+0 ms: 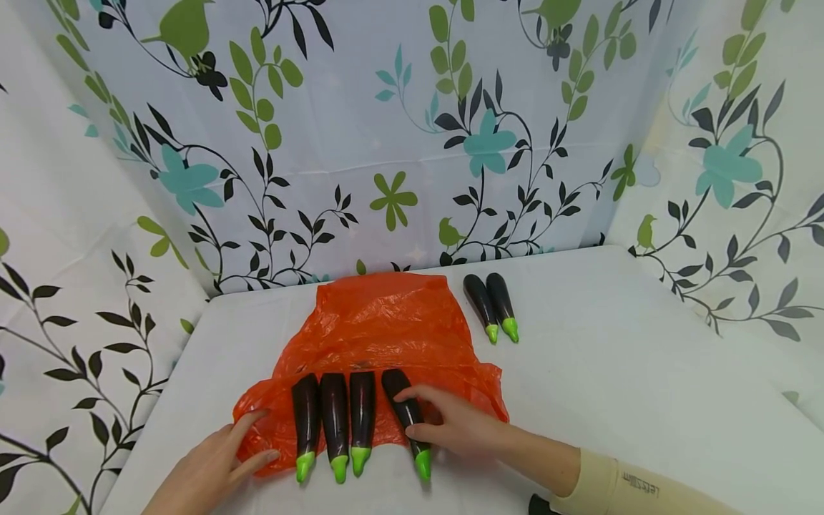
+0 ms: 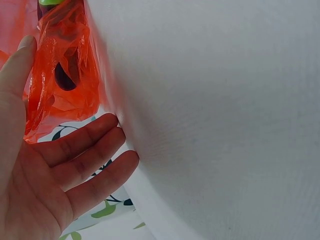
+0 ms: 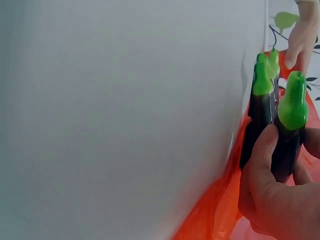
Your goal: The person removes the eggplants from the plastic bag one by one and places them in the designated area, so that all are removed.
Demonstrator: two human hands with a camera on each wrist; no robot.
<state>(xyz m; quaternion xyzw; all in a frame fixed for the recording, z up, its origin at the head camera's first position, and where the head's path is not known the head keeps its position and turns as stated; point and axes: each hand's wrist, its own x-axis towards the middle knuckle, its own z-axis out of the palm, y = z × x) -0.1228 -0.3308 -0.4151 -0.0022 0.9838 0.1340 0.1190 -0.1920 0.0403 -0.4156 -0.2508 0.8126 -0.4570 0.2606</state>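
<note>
My right hand grips an eggplant with a glossy dark body and bright green stem end. Thumb and fingers lie on either side of it over the orange plastic bag. To its left, three more eggplants lie side by side on the bag's near part, green ends toward me. In the right wrist view the held eggplant has its green end up, past my thumb. My left hand is at the bag's left edge, fingers loosely extended; its thumb overlaps the crumpled plastic in the left wrist view.
Two more eggplants lie together right of the bag, toward the back of the white table. A cloth with leaves, birds and flowers hangs behind and at the sides. A small black object shows under my right sleeve.
</note>
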